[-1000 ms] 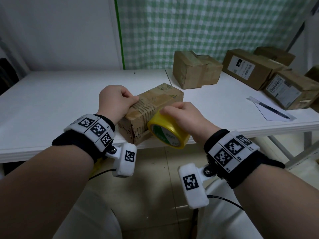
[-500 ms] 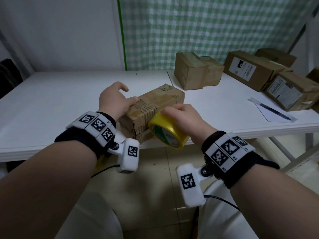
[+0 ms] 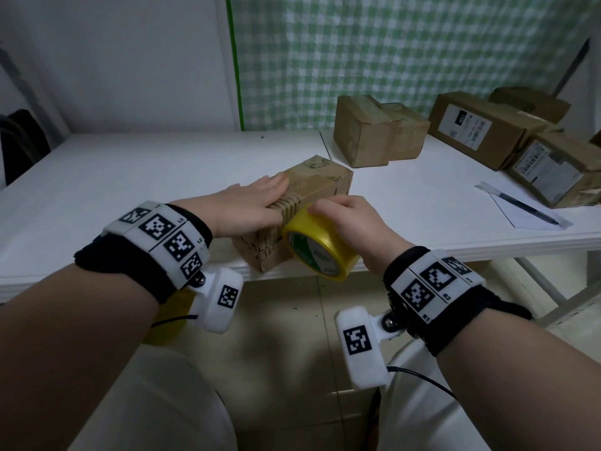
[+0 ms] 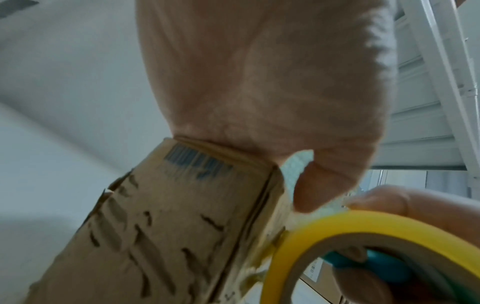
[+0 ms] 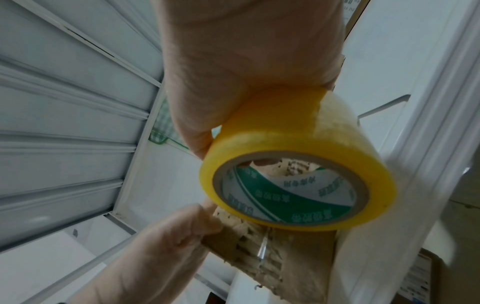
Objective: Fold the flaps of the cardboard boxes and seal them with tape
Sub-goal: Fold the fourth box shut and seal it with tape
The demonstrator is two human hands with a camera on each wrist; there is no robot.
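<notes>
A worn, torn cardboard box (image 3: 312, 187) (image 4: 161, 226) (image 5: 272, 253) lies at the front edge of the white table (image 3: 130, 177). My left hand (image 3: 253, 203) (image 4: 259, 92) lies flat on its top, fingers straight, pressing down. My right hand (image 3: 351, 222) (image 5: 246, 61) grips a roll of yellow tape (image 3: 320, 247) (image 4: 363, 246) (image 5: 298, 164) held against the box's near right side. The roll has a green and white core.
Two brown boxes (image 3: 377, 135) stand behind the worked box. Several labelled boxes (image 3: 487, 131) fill the back right corner. A pen (image 3: 527, 208) lies on a sheet of paper (image 3: 533, 219) at the right. A green checked curtain (image 3: 390, 53) hangs behind.
My left hand has opened from a curled grip at the box's near end and slid forward flat along its top. The right hand with the tape roll has stayed in place.
</notes>
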